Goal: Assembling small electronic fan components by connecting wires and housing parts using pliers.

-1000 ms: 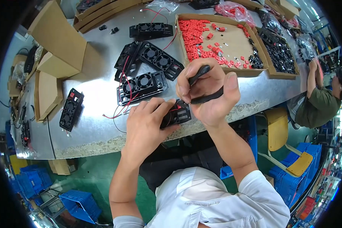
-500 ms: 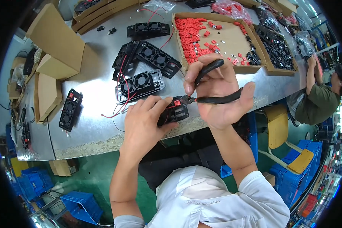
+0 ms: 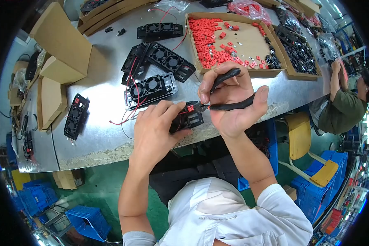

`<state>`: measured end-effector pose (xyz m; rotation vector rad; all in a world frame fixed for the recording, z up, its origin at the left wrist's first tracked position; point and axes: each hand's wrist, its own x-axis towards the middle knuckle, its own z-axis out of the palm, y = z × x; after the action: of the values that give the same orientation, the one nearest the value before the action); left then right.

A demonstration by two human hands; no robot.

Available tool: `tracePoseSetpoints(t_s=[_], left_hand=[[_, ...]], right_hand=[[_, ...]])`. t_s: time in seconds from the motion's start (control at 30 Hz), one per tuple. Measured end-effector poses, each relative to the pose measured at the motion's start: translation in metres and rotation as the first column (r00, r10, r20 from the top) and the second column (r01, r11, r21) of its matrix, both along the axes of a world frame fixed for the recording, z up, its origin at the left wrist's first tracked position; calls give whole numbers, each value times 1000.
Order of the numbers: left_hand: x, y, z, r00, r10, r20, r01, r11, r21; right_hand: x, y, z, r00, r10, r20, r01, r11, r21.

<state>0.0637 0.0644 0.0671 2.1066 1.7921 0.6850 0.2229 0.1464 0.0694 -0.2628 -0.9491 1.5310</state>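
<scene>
My left hand [image 3: 153,133] presses a black fan unit [image 3: 196,119] against the table's front edge, its fingers closed over the housing's left part and hiding much of it. At the top of this unit sits a small red connector [image 3: 190,108]. My right hand [image 3: 233,100] is closed around pliers with black handles [image 3: 229,106], palm turned up and the handles spread apart. The pliers' jaws touch the unit beside the red connector; what lies between them is too small to make out. Just behind stands another fan unit with two fans [image 3: 153,84] and red wires.
More fan units [image 3: 167,57] lie farther back, one [image 3: 76,117] at the left. A cardboard tray of red connectors [image 3: 238,45] and a box of black parts [image 3: 297,51] are behind my right hand. Open cardboard [image 3: 63,45] stands left. Another person [image 3: 346,102] works at far right.
My right hand has shifted slightly left, and the pliers' handles are a little closer together. The left hand and the fan unit have barely moved.
</scene>
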Motion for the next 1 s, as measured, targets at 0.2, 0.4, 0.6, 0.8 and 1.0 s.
tracePoseSetpoints(t_s=[0.2,0.4,0.6,0.8,1.0], left_hand=[[0,1,-1,1000,-2,9,2,1000,-25],[0,0,1,1000,4,-6,-4,1000,4],[1,1,1,1000,-4,8,3,998,61],[1,2,1,1000,-7,22,5,998,65],[1,2,1,1000,1,9,-1,998,56]], right_hand=[[-1,-1,-1,998,-31,56,30,999,20],[0,0,5,996,-28,80,25,999,35],[-1,-1,3,998,-25,63,23,999,25],[-2,-1,0,995,-34,89,31,999,34],[-4,-3,0,995,-48,85,45,998,38]])
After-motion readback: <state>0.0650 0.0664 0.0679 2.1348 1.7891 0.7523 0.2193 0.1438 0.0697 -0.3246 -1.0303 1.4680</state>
